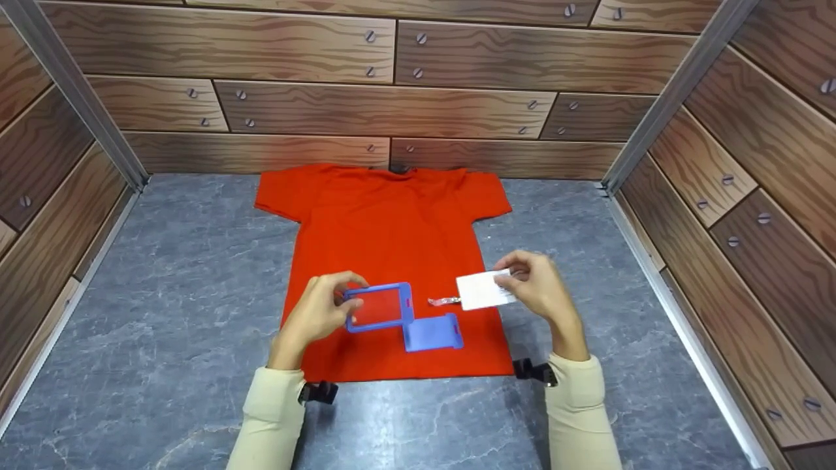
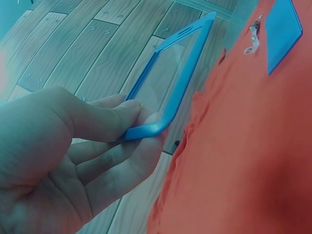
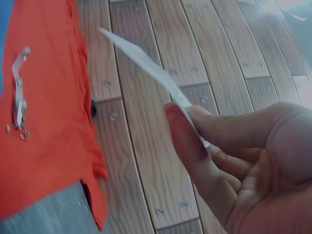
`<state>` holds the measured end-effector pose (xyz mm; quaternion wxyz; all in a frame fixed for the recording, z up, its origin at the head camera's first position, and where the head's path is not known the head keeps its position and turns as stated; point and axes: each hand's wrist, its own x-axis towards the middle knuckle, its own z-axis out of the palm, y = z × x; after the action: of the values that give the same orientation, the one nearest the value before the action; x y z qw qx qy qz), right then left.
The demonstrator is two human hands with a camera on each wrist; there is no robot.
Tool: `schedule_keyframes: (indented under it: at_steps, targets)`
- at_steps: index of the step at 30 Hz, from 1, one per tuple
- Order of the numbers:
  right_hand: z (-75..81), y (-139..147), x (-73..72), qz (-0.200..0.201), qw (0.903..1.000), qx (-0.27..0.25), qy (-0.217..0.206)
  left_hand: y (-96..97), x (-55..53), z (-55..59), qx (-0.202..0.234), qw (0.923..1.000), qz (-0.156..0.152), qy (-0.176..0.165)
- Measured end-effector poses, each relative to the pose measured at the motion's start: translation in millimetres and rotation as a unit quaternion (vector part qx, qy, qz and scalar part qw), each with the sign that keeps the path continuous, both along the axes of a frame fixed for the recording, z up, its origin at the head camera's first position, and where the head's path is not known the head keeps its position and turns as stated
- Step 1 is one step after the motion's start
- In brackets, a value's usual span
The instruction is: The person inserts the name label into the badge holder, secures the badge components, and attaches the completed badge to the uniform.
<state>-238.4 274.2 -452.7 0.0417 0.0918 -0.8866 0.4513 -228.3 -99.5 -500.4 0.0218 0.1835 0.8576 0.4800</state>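
Note:
My left hand [image 1: 323, 310] pinches a blue badge-holder frame [image 1: 380, 307] by its left edge, lifted over a red T-shirt [image 1: 385, 222]. The wrist view shows thumb and fingers [image 2: 124, 117] clamped on the frame's corner [image 2: 161, 122]. The holder's blue back piece [image 1: 432, 331] lies flat on the shirt just right of the frame. My right hand [image 1: 532, 284] pinches a white card [image 1: 483, 290] by its right end, held above the shirt; the right wrist view shows the card [image 3: 146, 68] edge-on. A small metal clip [image 1: 444, 301] lies on the shirt between the card and the frame.
The shirt is spread flat on a grey marble-patterned surface [image 1: 163, 274]. Wood-plank walls [image 1: 392, 85] close in the back and both sides, with metal corner posts [image 1: 72, 91].

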Motion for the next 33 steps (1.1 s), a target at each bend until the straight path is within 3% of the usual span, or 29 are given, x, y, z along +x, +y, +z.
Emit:
schedule_keyframes:
  at_steps: [6, 10, 26, 33]
  targets:
    - [-10.4, -22.8, -3.1, 0.015, 0.9956, -0.088, -0.028, 4.7, 1.1, -1.9, 0.006, 1.0000, -0.003, -0.005]
    - [-18.9, -37.7, -3.5, 0.023, 0.9911, -0.121, -0.052, 8.9, 2.5, -4.5, 0.009, 0.9999, -0.008, -0.011]
    - [-43.2, -83.3, -3.6, 0.040, 0.9834, -0.141, -0.106, 17.7, 1.9, -6.8, 0.021, 0.9994, -0.014, -0.024]
    - [-45.4, -98.7, -0.8, 0.012, 0.9926, -0.089, -0.081, 16.1, 0.6, -9.2, 0.030, 0.9989, -0.010, -0.034]
